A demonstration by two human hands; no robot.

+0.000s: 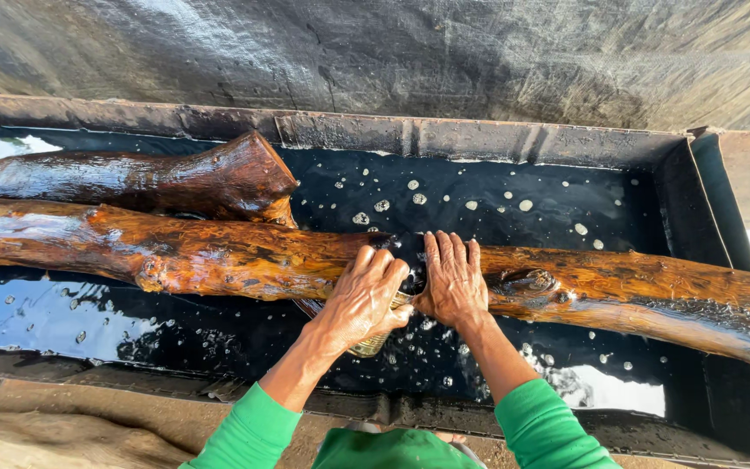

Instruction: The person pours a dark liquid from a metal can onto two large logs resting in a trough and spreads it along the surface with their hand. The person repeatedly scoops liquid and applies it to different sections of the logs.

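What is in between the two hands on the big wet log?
In the head view, a dark wet patch of the log and the tip of a small can show between the left hand and right hand.

No packages, labels, signs or screens appear anywhere in view.

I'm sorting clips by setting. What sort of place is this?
Probably an outdoor wood-treatment spot. A long metal trough holds dark liquid with bubbles, wet logs lie soaking in it, and dark sheeting hangs behind. The left hand and right hand press on one log.
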